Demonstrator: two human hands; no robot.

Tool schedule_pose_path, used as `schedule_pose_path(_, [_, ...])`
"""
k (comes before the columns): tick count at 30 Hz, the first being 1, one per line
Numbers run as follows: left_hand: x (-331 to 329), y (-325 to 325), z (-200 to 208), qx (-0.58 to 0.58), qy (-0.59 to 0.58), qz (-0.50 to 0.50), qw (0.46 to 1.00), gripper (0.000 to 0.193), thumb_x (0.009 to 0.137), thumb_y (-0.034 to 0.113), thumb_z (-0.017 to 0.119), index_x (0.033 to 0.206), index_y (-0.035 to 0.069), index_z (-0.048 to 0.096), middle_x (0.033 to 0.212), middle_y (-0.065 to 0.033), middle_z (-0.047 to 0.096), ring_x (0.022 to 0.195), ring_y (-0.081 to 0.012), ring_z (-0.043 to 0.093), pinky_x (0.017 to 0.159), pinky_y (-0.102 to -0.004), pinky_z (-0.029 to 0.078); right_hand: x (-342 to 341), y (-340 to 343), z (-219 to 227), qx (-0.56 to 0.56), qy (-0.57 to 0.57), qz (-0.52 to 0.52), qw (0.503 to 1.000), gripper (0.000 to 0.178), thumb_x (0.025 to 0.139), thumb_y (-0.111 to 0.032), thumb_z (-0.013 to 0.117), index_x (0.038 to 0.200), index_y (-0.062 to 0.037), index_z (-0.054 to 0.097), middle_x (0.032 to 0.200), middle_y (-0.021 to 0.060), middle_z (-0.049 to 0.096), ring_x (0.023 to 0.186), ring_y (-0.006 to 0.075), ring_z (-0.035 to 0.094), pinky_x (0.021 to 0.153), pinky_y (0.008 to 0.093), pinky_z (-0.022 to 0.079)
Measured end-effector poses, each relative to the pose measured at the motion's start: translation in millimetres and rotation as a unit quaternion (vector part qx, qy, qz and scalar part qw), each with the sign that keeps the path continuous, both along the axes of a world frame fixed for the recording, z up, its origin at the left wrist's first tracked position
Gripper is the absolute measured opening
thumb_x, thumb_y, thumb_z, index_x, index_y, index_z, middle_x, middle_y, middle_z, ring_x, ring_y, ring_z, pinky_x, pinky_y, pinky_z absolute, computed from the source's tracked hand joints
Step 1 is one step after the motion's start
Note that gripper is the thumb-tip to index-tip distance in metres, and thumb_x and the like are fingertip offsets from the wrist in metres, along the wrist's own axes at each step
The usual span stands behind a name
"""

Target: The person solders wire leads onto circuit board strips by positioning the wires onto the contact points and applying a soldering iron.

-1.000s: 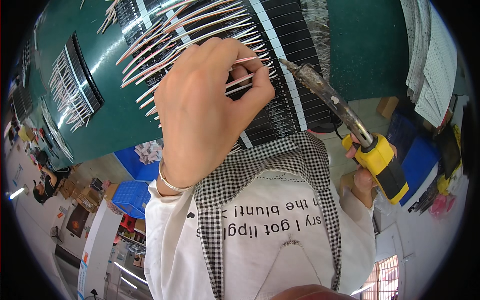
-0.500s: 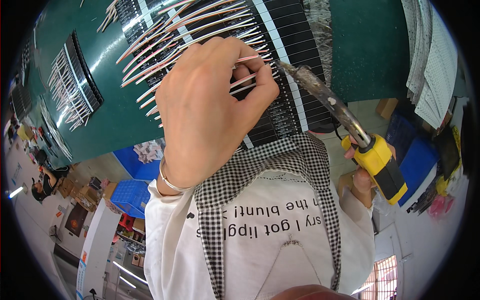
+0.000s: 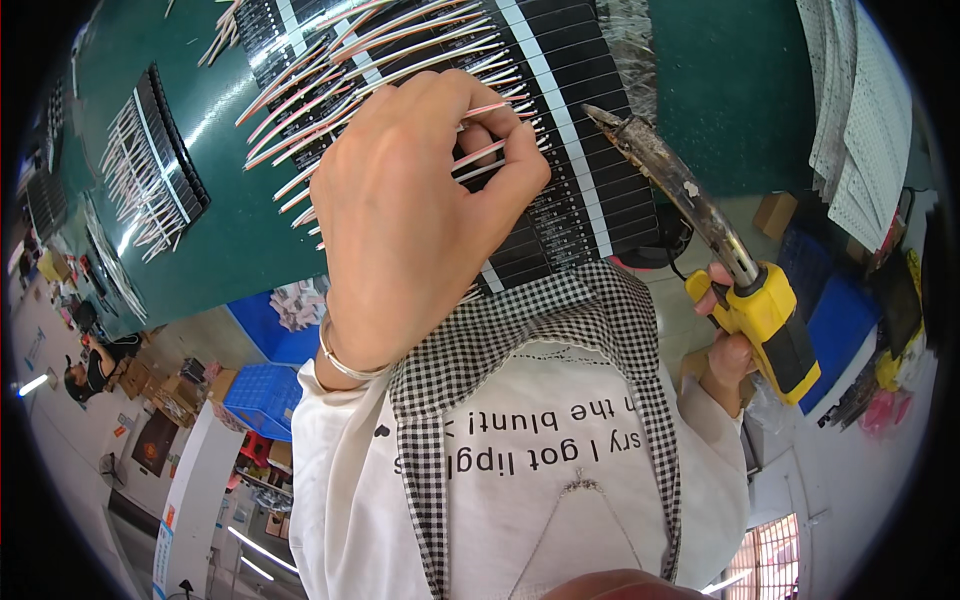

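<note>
My left hand (image 3: 395, 205) reaches over a sheet of black circuit boards (image 3: 560, 50), its thumb and fingers closed around a thin red-and-white wire (image 3: 495, 107). Many similar wires lie side by side along the sheet, their inner ends at the boards and the rest jutting out leftward. Part of the rows is hidden under the hand. In my right hand (image 3: 733, 358) is a yellow-and-black soldering gun (image 3: 765, 312), gripped by its handle. Its long, stained metal barrel slants up and left. The pointed tip hovers over the boards just right of the pale strip, apart from the wires.
On the green table (image 3: 240, 235), another wired black board sheet (image 3: 160, 160) lies at the left. Pale perforated sheets (image 3: 860, 120) are stacked at the right edge. Beyond the table stand a blue crate (image 3: 262, 398) and cartons. A person (image 3: 95, 365) is in the far left background.
The soldering gun's tip has moved up and right, away from the wire ends near my left fingers. My left hand has shifted slightly left, still pinching a wire.
</note>
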State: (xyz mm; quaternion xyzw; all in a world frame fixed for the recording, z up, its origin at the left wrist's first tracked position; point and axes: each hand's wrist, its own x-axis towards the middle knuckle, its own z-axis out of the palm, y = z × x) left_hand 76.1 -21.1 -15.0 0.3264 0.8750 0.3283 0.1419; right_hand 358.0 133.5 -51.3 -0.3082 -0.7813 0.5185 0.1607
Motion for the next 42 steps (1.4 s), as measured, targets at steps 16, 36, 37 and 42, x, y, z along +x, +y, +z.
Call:
schedule_pose_path(16, [-8.6, -16.6, 15.9, 0.055, -0.124, -0.034, 0.990, 0.014, 0.099, 0.009, 0.046, 0.104, -0.002, 0.052, 0.086, -0.0026, 0.058, 0.070, -0.0047, 0.046, 0.062, -0.0186, 0.037, 12.0, -2.3, -3.4, 0.011, -0.016, -0.019, 1.000, 0.059, 0.077, -0.054, 0.067, 0.099, 0.0009, 0.063, 0.089, 0.0133, 0.064, 0.073, 0.0253, 0.064, 0.064, 0.0312, 0.048])
schedule_pose_path(36, [-5.0, -15.1, 29.4, 0.023, -0.045, -0.054, 0.997, 0.009, 0.082, -0.002, 0.064, 0.088, 0.003, 0.069, 0.085, -0.0004, 0.058, 0.065, -0.0031, 0.050, 0.053, -0.0161, 0.036, 2.0, -9.0, -10.3, 0.000, 0.001, -0.011, 1.000, 0.052, 0.078, -0.046, 0.069, 0.101, 0.0000, 0.064, 0.092, 0.0147, 0.064, 0.076, 0.0278, 0.064, 0.066, 0.0330, 0.049])
schedule_pose_path(37, [-2.8, -14.3, 24.4, 0.011, -0.054, -0.072, 0.996, 0.009, 0.081, 0.000, 0.066, 0.089, 0.003, 0.067, 0.084, -0.0010, 0.060, 0.064, -0.0034, 0.049, 0.052, -0.0169, 0.035, 2.1, -8.2, -10.1, -0.009, 0.001, -0.007, 1.000, 0.053, 0.078, -0.047, 0.069, 0.101, 0.0007, 0.064, 0.092, 0.0147, 0.064, 0.075, 0.0273, 0.064, 0.066, 0.0328, 0.049])
schedule_pose_path(42, [5.6, -12.8, 1.8, 0.026, -0.044, -0.030, 0.998, 0.008, 0.078, 0.005, 0.069, 0.083, 0.003, 0.063, 0.072, 0.0009, 0.060, 0.057, -0.0030, 0.045, 0.048, -0.0193, 0.032, 1.2, -2.7, -5.8, 0.024, -0.008, 0.063, 0.998, 0.057, 0.077, -0.044, 0.072, 0.105, 0.0038, 0.058, 0.093, 0.0148, 0.065, 0.076, 0.0248, 0.066, 0.068, 0.0305, 0.051])
